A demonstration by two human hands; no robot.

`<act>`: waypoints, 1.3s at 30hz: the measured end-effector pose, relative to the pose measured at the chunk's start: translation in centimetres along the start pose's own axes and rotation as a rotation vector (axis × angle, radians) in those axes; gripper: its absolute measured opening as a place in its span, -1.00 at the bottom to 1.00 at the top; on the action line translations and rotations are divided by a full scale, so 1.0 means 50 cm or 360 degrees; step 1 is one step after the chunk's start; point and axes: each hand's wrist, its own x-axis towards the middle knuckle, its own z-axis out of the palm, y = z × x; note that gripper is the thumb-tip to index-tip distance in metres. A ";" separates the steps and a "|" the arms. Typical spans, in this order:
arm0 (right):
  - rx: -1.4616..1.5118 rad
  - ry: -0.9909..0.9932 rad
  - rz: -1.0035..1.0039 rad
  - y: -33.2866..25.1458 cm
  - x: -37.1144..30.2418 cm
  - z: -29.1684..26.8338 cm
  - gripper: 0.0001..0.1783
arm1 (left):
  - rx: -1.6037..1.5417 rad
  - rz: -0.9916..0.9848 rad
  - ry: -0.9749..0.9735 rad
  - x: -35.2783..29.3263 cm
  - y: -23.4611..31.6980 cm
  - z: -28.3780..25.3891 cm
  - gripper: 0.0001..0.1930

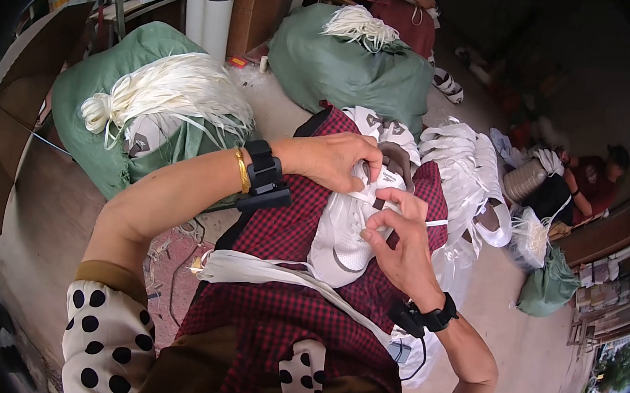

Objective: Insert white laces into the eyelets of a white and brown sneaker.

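Note:
A white shoe (335,237) rests on the red-and-black checked cloth (273,227) across my lap, its toe toward me. My left hand (334,160) bends over the shoe's tongue and eyelets, fingers pinched on a white shoelace. From the right, my right hand (404,240) pinches the same flat shoelace (436,223) low on the lacing; one end sticks out past its fingers. The eyelets under my fingertips are partly hidden. A bundle of loose white laces (257,270) lies over the cloth between the shoe and my body. More white shoes (400,135) sit just beyond the held one.
Nested white shoes (461,154) stand in a row at my right. Green sacks (166,46) (307,50) at the left and ahead carry white lace bundles (181,86). A seated person (601,180) is at far right, another (396,5) ahead. Cardboard (11,126) edges the left.

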 end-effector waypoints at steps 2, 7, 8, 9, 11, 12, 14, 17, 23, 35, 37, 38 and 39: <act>0.0026 -0.0016 -0.0011 0.002 0.002 -0.009 -0.84 | 0.0015 -0.0010 0.0035 -0.005 0.004 0.009 -0.74; 0.0031 0.0019 0.0018 0.008 0.007 -0.010 -0.83 | 0.0161 0.0347 0.0521 -0.047 0.030 0.017 -0.65; 0.0033 0.0025 0.0021 0.005 0.009 -0.009 -0.83 | 0.0273 0.0235 0.0425 -0.069 0.053 0.010 -0.65; -0.0011 -0.0007 0.0036 0.001 0.010 -0.008 -0.82 | 0.0274 0.0239 0.0416 -0.077 0.051 0.023 -0.65; -0.0051 -0.0033 0.0045 0.000 0.011 -0.007 -0.82 | 0.0465 0.0256 0.0318 -0.086 0.046 0.047 -0.66; -0.0028 -0.0034 0.0058 0.004 0.011 -0.005 -0.83 | 0.0372 0.0218 0.0301 -0.089 0.048 0.054 -0.67; -0.0008 -0.0023 0.0079 0.004 0.010 -0.005 -0.84 | 0.0379 0.0213 0.0259 -0.086 0.051 0.056 -0.69; -0.0071 -0.0036 0.0047 0.004 0.015 -0.011 -0.81 | 0.0368 0.0212 0.0203 -0.072 0.051 0.057 -0.72; 0.0155 0.0260 0.0211 0.046 0.018 -0.055 -0.81 | 0.0294 0.0127 0.0200 -0.068 0.048 0.045 -0.79; 0.0095 0.0351 0.0378 0.128 -0.021 -0.100 -0.62 | 0.0183 0.0113 0.0443 -0.061 0.056 0.076 -0.72; -0.0144 0.0196 0.0342 0.148 -0.036 -0.097 -0.66 | 0.0096 0.0026 0.0429 -0.059 0.060 0.069 -0.71; -0.0056 0.0147 0.0308 0.140 -0.035 -0.096 -0.69 | 0.0093 0.0025 0.0430 -0.058 0.059 0.064 -0.71; 0.0031 0.0098 0.0273 0.132 -0.033 -0.097 -0.73 | 0.0143 0.0015 0.0418 -0.058 0.055 0.056 -0.72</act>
